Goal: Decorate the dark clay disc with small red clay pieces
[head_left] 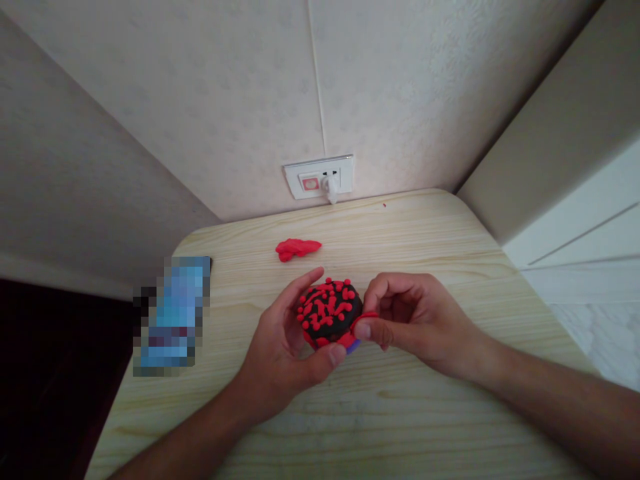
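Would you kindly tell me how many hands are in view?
2: the left hand cups the round black-and-red piece; the right hand is at its right edge, pinching a red bit.

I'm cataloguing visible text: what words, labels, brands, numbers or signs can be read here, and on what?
None can be read.
Socket: the mark on its pink square is too small to read.
Device: pixelated, nothing legible.
Black-and-red piece: no lettering visible.

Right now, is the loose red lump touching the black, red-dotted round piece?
Apart. The head view shows pale table visible between the red lump and the black round piece.
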Available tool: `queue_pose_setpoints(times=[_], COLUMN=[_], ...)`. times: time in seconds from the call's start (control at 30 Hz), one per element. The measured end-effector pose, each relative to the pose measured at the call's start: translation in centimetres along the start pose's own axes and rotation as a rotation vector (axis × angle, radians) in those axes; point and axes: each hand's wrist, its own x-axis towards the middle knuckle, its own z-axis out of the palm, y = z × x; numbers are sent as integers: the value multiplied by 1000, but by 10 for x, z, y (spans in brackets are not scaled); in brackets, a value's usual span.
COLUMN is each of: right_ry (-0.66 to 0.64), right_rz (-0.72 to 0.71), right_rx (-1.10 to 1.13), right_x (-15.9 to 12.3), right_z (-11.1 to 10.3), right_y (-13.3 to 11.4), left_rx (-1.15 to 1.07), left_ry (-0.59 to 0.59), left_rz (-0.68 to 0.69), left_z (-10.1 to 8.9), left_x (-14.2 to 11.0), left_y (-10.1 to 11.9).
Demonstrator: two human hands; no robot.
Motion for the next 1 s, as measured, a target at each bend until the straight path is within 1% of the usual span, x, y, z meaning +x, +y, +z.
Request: queue_pose_setpoints(times=[0.1, 0.2, 0.3, 0.5, 0.7, 0.77, 0.87, 1.0], right_ry=[7, 22, 9, -11, 11, 18, 16, 10], right_rz=[12, 35, 44, 59, -41, -60, -64, -64], right_rx=[27, 36, 61, 43, -23, -55, -81, -84], right_x=[-1, -1, -1, 0, -2, -2, -3, -5], right_z=[1, 1, 1, -1, 3, 4, 5, 5], right_y=[1, 2, 0, -5, -4, -4, -3, -3], left_rx=[-35, -17, 37, 60, 11, 14, 75, 175], left_ry=[-16, 13, 36, 13, -16, -8, 43, 66], left_rz=[-23, -29, 1, 15, -7, -26, -37, 12], left_z=[1, 2, 2, 1, 4, 4, 6, 9], left_x=[-1, 0, 0, 1, -4, -5, -4, -3], left_y=[2, 4, 6, 8, 3, 3, 4, 7])
